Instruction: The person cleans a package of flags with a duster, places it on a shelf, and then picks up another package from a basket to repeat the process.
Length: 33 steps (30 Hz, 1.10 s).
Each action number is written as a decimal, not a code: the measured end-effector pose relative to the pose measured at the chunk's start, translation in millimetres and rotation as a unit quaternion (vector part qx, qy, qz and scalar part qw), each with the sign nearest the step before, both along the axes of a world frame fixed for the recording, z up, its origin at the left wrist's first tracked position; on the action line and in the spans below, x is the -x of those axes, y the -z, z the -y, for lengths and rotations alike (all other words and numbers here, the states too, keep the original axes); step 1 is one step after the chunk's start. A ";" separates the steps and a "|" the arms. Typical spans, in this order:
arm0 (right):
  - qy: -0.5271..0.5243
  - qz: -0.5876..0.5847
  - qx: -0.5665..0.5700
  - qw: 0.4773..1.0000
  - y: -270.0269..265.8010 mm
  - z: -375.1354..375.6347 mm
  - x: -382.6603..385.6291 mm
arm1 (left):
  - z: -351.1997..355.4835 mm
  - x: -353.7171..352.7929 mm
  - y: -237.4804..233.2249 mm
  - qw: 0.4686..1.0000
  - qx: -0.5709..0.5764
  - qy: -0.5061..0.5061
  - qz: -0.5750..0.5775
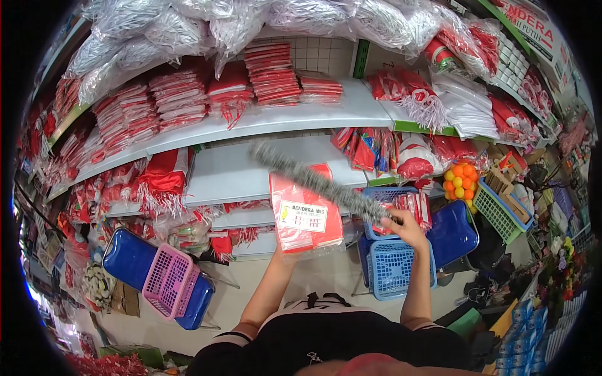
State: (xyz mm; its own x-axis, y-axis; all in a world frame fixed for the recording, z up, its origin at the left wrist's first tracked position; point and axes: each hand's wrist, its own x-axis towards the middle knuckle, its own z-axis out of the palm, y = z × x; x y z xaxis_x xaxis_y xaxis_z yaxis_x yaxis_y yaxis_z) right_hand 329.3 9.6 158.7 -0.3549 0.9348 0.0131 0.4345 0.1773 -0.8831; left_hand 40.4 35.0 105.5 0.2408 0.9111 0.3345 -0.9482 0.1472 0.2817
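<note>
A flat, plastic-wrapped red packet (290,191) with a printed label (304,217) is held up in front of the shelves, its lower edge in the left hand (286,255); that grip holds the packet, the fingers mostly hidden behind it. The right hand (407,229) has its grip closed around one end of a long grey, fluffy duster (310,180), which slants up and leftward across the packet's upper right part, its far end over the middle shelf (226,168). That shelf's pale surface shows between red fringed cloths (166,175) on the left and colourful packets (370,149) on the right. Above, the upper shelf (276,118) carries stacked red packs (271,74) close to its front edge. Floor tiles (260,279) show between the pink basket (168,283) on the left and the stacked blue baskets (401,266) beside the right forearm.
</note>
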 end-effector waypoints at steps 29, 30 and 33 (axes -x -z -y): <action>0.178 -0.146 -0.075 0.970 55.4 11.5 124.7 | 25.4 -30.5 31.2 0.973 0.151 0.107 -0.138; 0.191 -0.192 -0.052 0.961 59.4 10.0 120.9 | 23.6 -26.6 29.0 0.977 0.134 0.056 -0.158; 0.183 -0.388 0.123 0.895 36.7 16.4 112.5 | 16.4 -7.4 34.5 0.967 0.114 -0.008 -0.226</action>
State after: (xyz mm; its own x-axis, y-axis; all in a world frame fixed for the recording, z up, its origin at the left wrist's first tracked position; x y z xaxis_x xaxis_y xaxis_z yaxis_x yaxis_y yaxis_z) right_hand 216.8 -6.8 122.0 0.0020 0.9950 -0.0997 -0.3375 -0.0932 -0.9367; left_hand 47.9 18.6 71.0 0.3017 0.9533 -0.0114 -0.7378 0.2410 0.6305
